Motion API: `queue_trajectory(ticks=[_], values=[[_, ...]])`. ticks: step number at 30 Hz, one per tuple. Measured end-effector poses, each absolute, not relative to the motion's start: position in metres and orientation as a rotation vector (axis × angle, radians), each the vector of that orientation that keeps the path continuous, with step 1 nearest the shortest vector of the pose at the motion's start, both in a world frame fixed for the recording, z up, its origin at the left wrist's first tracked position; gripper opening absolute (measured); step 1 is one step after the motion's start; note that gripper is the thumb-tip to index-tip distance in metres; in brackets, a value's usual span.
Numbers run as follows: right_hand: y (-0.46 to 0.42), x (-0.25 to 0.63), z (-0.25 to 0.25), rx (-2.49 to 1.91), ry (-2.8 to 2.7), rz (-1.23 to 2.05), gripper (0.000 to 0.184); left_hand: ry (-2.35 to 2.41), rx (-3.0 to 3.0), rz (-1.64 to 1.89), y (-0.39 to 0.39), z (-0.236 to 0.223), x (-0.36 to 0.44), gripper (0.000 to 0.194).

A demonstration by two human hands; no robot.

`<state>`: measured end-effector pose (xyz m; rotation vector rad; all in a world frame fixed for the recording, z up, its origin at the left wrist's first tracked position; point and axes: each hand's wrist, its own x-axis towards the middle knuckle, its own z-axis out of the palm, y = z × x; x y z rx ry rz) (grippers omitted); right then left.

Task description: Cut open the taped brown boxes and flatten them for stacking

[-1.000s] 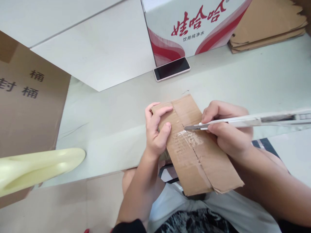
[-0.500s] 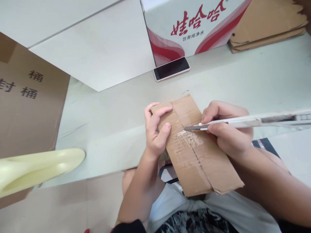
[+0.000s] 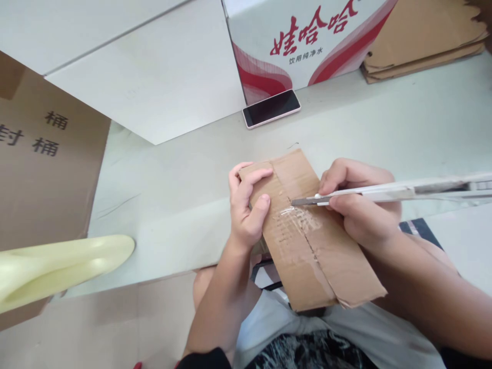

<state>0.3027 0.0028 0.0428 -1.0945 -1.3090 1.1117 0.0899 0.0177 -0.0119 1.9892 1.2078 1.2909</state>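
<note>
Clock directions are taken from the held cardboard package. The table [image 3: 180, 179], pale and smooth, spreads from 9 round through 12 to 2 o'clock. A white box-like unit [image 3: 154, 77] stands on it at 10 o'clock, and a large brown carton [image 3: 46, 195] with dark printed characters stands at 9. At 12 is a white carton [image 3: 307, 46] with red lettering and red curved bands; at 1, a stack of folded cardboard [image 3: 423, 38] lies on the table. A pale yellow object [image 3: 65, 271], cut off by the frame, points inward from just below 9. The cardboard package [image 3: 323, 241] itself is held tilted over the near table edge, above the lap, its taped seam running from 11 to 5 and scuffed about the middle. The left hand [image 3: 249, 215], at 9 to 10, has its grip clamped on the package, thumb on the upper face. The right hand [image 3: 363, 218], at 2, has its grip closed round a white cutter [image 3: 392, 191], whose handle extends towards 3. A phone [image 3: 271, 109] lies at 11, screen up. The cutter's blade [image 3: 305, 202] points to 9, tip at the seam; depth of contact cannot be determined.
</note>
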Motion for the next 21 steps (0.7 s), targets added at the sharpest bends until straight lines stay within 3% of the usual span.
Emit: queue_trajectory(ticks=[7,16,21], values=[[0.0038,0.3022,0.0436,-1.095,-1.304,1.11,0.013,1.209,2.011,1.266,0.0181,-0.0108,0.0897,0.039],[0.0039,0.3026,0.0452,-1.156,-1.314,1.098,0.021,1.209,1.992,1.276,0.0183,-0.0123,0.0903,0.04],[0.0036,0.3022,0.0449,-1.114,-1.301,1.098,0.013,1.213,1.995,1.284,0.018,-0.0114,0.0906,0.04]])
